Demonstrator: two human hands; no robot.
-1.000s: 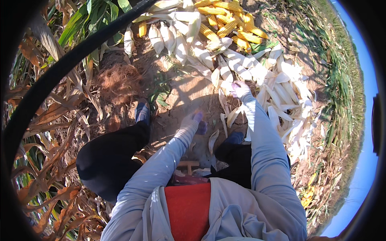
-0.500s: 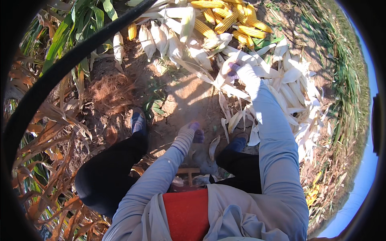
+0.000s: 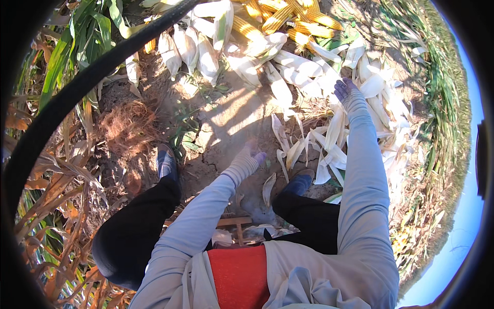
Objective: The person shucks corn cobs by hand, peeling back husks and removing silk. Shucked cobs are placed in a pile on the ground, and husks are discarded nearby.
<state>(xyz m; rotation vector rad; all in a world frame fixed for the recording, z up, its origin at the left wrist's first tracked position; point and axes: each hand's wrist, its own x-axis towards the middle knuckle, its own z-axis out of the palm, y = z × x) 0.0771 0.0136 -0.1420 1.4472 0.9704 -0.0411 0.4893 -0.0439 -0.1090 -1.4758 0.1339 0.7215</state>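
Observation:
My right hand point(image 3: 347, 93), in a purplish glove with a striped cuff, reaches out over a heap of pale corn husks point(image 3: 378, 95). Its fingers are apart, and I see no corn ear in it. Lower down, my left hand point(image 3: 249, 158) hangs above bare soil between my feet, thumb away from the other fingers and nothing visible in its grasp. Motion smears its fingertips. Ahead of me lie several ears in whitish husks point(image 3: 208, 59). Beyond them sits a pile of bare yellow corn cobs point(image 3: 278, 19).
Brown corn silk point(image 3: 129, 126) lies in a tangle at left. Dry and green corn plants point(image 3: 56, 159) crowd the left side. My shoes point(image 3: 166, 162) rest on cracked soil point(image 3: 226, 121). A dark strap point(image 3: 98, 74) crosses the upper left, and cut stalks point(image 3: 440, 110) line the right.
My right hand has moved right, away from the husk strip it was touching. The left hand has lifted slightly and its thumb now sticks out. The whole view has shifted a little.

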